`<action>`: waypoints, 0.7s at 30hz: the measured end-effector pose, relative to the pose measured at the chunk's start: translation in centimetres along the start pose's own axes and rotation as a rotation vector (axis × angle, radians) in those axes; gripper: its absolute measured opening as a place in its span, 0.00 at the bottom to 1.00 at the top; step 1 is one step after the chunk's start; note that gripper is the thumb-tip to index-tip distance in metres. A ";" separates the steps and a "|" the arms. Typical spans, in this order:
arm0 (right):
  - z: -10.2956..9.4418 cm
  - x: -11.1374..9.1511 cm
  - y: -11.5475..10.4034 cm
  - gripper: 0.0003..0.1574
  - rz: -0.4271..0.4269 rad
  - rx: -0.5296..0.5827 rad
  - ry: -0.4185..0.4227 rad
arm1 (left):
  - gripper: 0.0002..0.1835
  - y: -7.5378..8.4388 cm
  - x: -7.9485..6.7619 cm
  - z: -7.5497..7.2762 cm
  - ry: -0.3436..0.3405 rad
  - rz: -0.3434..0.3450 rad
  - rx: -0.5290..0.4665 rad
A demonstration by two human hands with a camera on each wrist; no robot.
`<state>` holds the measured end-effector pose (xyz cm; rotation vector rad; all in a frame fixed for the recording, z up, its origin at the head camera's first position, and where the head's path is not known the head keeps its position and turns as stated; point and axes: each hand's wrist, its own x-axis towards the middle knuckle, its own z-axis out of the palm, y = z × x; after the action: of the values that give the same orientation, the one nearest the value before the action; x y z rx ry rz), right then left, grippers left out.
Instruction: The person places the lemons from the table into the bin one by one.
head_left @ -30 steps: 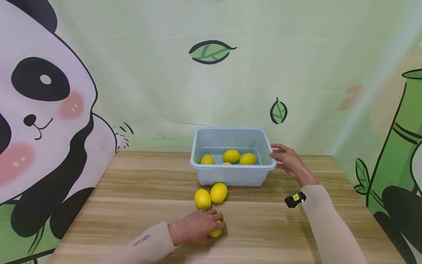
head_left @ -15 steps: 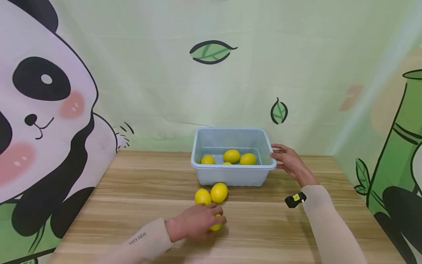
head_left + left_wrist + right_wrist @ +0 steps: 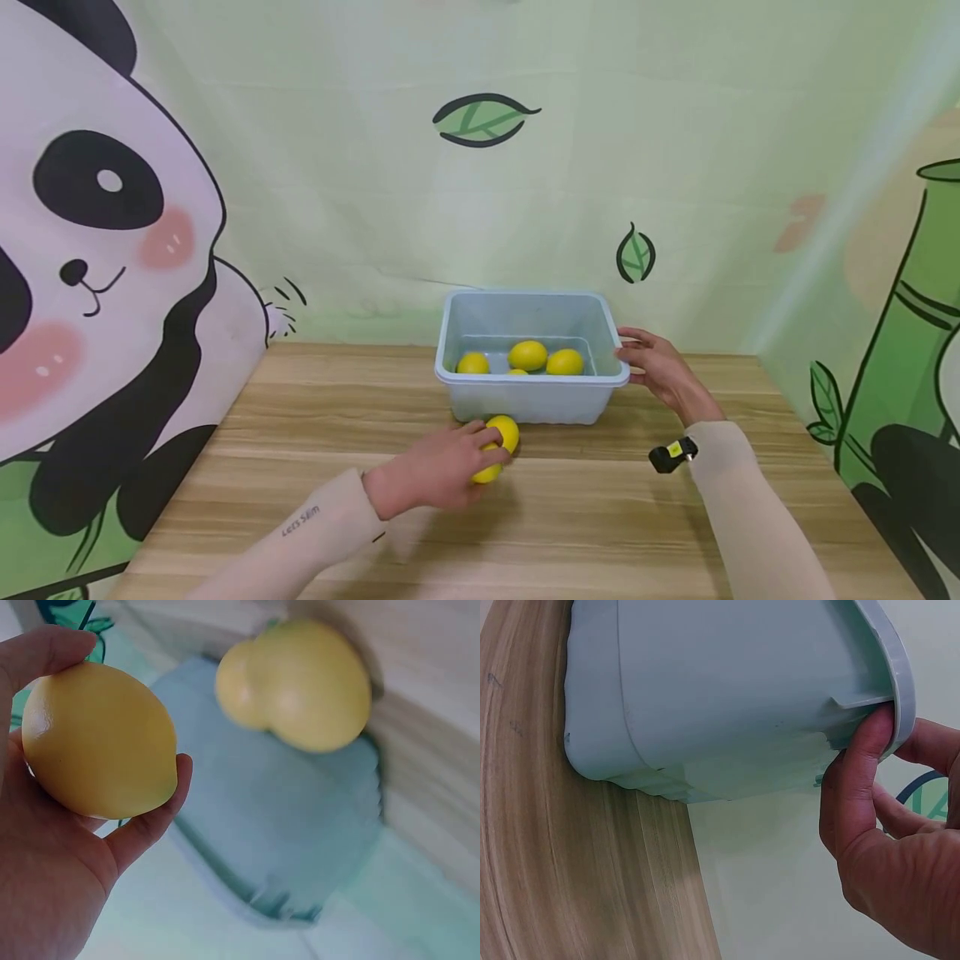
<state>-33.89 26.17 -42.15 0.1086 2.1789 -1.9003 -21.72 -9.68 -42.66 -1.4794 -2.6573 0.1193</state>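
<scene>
We see wood-grain tabletop (image 3: pixel 600 517), pale green backdrop (image 3: pixel 337 183) behind. We note printed panda (image 3: pixel 120 321) left, larger leaf (image 3: pixel 482 122) upper middle, smaller leaf (image 3: pixel 636 255) lower right of it, bamboo stalk (image 3: pixel 909 342) far right, pale diagonal streak (image 3: pixel 842 212) near it.

Head: up high, looking forward and down
Left wrist: tight on a lemon (image 3: pixel 97 739), facing the bin (image 3: pixel 262 802)
Right wrist: close along its side
Bin: in all three

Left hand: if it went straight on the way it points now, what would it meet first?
The left hand, with its held lemon, would likely meet the loose lemon just past its fingers, then the light-blue plastic bin. The gap is hard to judge.
</scene>
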 end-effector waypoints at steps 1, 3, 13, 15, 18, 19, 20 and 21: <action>0.0 0.0 0.0 0.39 0.000 0.001 -0.001 | 0.22 -0.2 0.0 -0.3 0.009 -0.002 0.005; 0.0 0.0 0.0 0.39 0.001 0.000 0.000 | 0.23 -0.5 0.1 -1.0 0.025 -0.009 0.012; 0.0 -0.1 -0.1 0.39 0.005 0.014 0.004 | 0.23 -1.5 0.7 -3.8 0.074 -0.012 0.000; 0.0 -0.1 -0.1 0.39 0.008 0.014 0.004 | 0.23 -1.7 0.9 -4.2 0.093 -0.008 0.013; 0.0 -0.1 -0.1 0.39 0.009 0.009 0.001 | 0.21 -2.2 1.2 -4.8 0.136 -0.006 0.029; 0.0 -0.1 -0.1 0.39 0.008 0.008 0.000 | 0.21 -2.4 1.3 -5.0 0.151 -0.007 0.032; 0.0 -0.1 -0.1 0.39 0.008 0.007 -0.001 | 0.21 -2.6 1.4 -5.3 0.167 -0.009 0.032; 0.0 -0.1 0.0 0.39 0.007 0.005 -0.001 | 0.20 -2.8 1.6 -5.5 0.175 -0.014 0.027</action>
<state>-33.83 26.20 -42.08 0.1164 2.1703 -1.9021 -24.22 -9.69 -36.78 -1.3938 -2.5166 0.0228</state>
